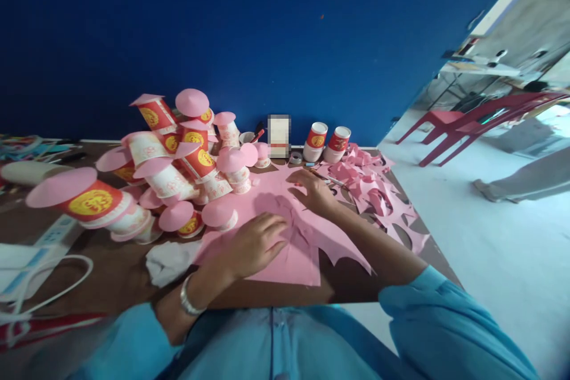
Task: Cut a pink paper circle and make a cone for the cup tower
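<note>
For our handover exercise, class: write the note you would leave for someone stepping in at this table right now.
Left hand: flat on the pink paper sheet, holding nothing.
Right hand: resting further back on the same sheet, beside a pen; grip unclear.
Done: a heap of paper cups with pink paper caps sits at left; pink offcuts lie at right.
Left: two uncapped cups stand by the blue wall.

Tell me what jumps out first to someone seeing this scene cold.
The heap of red-and-white paper cups capped with pink discs, piled at the table's left against the blue wall. Next, the pink sheet at the table's near edge, with the left hand pressed flat on it and the right hand at its far side. Pink offcuts litter the right.
</note>
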`<action>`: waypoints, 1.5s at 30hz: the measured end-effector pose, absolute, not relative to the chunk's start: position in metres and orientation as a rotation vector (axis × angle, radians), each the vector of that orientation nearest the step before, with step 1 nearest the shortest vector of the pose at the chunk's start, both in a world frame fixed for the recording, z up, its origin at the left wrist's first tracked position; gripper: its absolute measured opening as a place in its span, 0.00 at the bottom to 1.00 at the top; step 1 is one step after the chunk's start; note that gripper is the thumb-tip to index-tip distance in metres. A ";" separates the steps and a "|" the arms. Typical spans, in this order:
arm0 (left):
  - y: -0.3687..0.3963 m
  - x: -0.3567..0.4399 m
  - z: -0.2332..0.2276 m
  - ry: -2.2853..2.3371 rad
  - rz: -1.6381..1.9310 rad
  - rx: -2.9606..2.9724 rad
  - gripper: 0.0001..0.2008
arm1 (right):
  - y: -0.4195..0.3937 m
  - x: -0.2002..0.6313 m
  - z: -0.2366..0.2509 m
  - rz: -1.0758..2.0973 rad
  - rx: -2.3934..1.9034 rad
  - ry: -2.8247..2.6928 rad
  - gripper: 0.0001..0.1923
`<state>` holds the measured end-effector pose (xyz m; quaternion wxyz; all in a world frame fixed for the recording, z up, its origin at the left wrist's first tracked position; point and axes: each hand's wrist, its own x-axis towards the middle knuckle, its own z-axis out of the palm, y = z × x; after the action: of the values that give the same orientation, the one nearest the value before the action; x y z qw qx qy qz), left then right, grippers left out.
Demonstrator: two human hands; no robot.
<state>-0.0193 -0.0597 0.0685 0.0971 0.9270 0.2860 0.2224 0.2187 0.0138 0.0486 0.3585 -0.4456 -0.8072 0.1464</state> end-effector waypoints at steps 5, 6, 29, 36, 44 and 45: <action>-0.027 0.026 0.041 0.796 0.568 2.640 0.12 | 0.061 0.239 0.042 0.198 -1.381 -1.696 0.13; -0.021 0.032 0.036 0.808 0.587 2.601 0.15 | 0.068 0.244 0.039 0.158 -1.402 -1.654 0.15; -0.010 0.051 -0.002 1.061 0.290 2.582 0.28 | 0.063 0.214 0.025 -0.007 -1.270 -2.341 0.14; -0.067 -0.001 0.007 1.025 0.217 2.629 0.31 | 0.032 0.205 -0.003 0.143 -1.204 -2.486 0.15; -0.078 -0.037 -0.001 1.037 0.281 2.709 0.25 | 0.002 0.229 0.025 0.029 -1.419 -2.593 0.10; -0.073 -0.036 0.000 1.066 0.291 2.717 0.24 | -0.001 0.234 0.028 0.039 -1.474 -2.617 0.10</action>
<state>-0.0359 -0.0733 -0.0002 0.1041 0.9213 0.3615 0.0985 0.2337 -0.0011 0.0276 0.0685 -0.4896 -0.8692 0.0129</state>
